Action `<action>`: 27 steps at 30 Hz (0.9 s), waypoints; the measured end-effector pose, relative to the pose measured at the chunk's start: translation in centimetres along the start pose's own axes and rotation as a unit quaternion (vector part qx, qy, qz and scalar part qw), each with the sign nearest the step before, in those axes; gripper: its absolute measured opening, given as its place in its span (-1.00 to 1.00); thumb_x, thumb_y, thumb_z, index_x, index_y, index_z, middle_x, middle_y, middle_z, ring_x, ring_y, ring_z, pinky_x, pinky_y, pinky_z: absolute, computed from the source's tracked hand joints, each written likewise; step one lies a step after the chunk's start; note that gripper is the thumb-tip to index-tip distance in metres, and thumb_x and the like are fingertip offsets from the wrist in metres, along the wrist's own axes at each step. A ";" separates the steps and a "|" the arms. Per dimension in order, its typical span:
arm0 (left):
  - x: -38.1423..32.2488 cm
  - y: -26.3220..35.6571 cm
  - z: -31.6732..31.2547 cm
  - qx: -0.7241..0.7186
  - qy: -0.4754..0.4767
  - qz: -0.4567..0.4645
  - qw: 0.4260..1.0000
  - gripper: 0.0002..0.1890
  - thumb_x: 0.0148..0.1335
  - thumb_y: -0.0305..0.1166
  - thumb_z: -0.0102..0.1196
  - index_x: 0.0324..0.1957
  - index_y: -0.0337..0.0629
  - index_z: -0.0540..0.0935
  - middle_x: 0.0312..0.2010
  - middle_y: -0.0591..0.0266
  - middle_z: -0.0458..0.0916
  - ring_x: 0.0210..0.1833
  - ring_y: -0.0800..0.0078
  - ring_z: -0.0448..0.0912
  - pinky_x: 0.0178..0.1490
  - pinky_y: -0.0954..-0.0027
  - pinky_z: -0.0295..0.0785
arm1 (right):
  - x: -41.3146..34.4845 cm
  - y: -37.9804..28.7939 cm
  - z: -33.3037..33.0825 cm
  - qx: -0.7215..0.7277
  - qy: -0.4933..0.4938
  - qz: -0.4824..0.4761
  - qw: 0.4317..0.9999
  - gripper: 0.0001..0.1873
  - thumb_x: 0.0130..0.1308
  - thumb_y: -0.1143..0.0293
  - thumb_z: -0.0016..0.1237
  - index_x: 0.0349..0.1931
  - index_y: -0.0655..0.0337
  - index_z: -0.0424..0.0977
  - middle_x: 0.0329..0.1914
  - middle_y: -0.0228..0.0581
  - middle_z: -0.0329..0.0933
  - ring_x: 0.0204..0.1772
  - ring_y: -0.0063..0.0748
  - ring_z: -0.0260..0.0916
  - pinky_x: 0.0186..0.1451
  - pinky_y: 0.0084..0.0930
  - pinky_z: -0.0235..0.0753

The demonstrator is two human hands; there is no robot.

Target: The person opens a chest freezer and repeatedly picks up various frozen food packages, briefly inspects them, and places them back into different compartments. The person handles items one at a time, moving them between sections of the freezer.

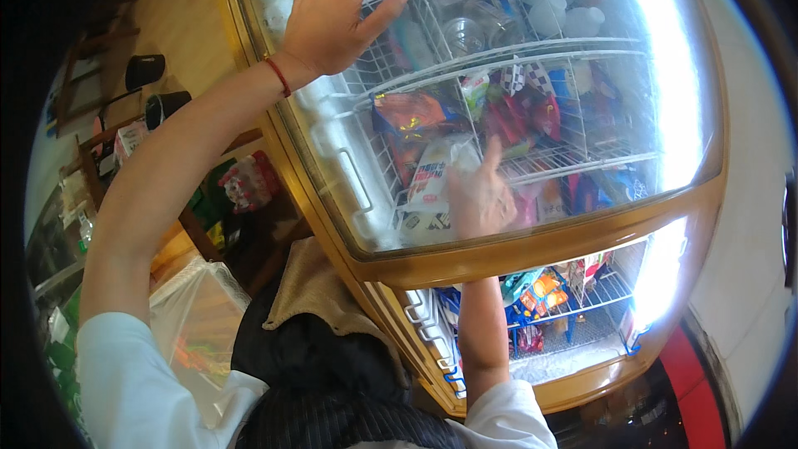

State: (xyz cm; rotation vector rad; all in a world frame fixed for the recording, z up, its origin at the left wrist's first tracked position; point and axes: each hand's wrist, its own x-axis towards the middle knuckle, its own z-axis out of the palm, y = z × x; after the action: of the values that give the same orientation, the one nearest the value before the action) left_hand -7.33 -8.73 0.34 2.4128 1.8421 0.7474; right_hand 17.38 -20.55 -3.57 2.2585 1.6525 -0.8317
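Note:
A display freezer with a gold-coloured frame and curved glass lid (517,234) stands before me. My left hand (343,9), with a red cord bracelet at the wrist, rests on the upper glass, fingers spread. My right hand (483,196) is inside, seen blurred through the glass, beside a white printed packet (430,174); it appears to hold nothing, one finger extended. Orange packets (411,112) lie left of it in the wire basket, and red packets (523,115) lie above it. Small orange-and-blue packets (542,293) show through the gap below the lid frame.
White wire dividers (430,22) part the freezer's baskets. White plastic bottles (548,3) stand at the top right inside, near clear round containers (464,34). To the left are a clear plastic bag (199,305), a red-and-white package (246,181) and black containers (144,72).

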 end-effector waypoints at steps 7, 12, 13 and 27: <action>0.1 0.1 0.0 0.009 0.004 -0.002 1.000 -0.46 0.29 -0.09 0.07 0.18 -0.25 0.42 0.17 -0.15 0.37 0.29 -0.10 0.30 0.35 0.02 0.14 | -0.3 -1.0 4.8 0.323 0.130 -0.403 0.846 -0.63 0.10 0.67 0.09 -0.05 0.21 0.52 0.01 -0.01 0.49 0.09 0.08 0.43 0.13 -0.19 0.45; 0.1 0.1 -0.2 0.004 0.001 -0.002 1.000 -0.46 0.28 -0.10 0.08 0.18 -0.25 0.43 0.18 -0.16 0.36 0.29 -0.12 0.30 0.35 0.02 0.14 | 1.9 -1.6 12.5 0.138 0.009 -0.390 0.910 -0.83 0.16 0.51 0.03 -0.23 0.32 0.53 -0.15 0.04 0.57 -0.17 0.11 0.48 -0.07 -0.11 0.47; 0.1 0.1 -0.2 0.006 0.000 -0.001 1.000 -0.46 0.28 -0.10 0.08 0.18 -0.25 0.43 0.18 -0.16 0.36 0.29 -0.12 0.30 0.35 0.02 0.14 | 2.5 -0.7 13.1 0.046 0.015 -0.374 0.926 -0.81 0.17 0.45 0.03 -0.22 0.32 0.54 -0.16 0.04 0.58 -0.19 0.09 0.48 -0.08 -0.09 0.45; 0.1 0.1 0.1 0.013 -0.002 0.012 1.000 -0.48 0.28 -0.14 0.08 0.19 -0.25 0.45 0.18 -0.10 0.39 0.34 -0.06 0.28 0.36 0.03 0.14 | 3.4 -4.7 17.3 -0.112 -0.066 -0.175 0.976 -0.65 0.28 0.18 -0.04 -0.09 0.22 0.61 0.02 0.06 0.53 0.12 0.06 0.48 0.08 -0.11 0.50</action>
State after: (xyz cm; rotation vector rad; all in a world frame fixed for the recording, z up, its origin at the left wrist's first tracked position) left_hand -7.19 -8.66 0.30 2.4542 1.8355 0.7258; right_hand 8.39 -24.66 -18.91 1.7533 1.9971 -0.8014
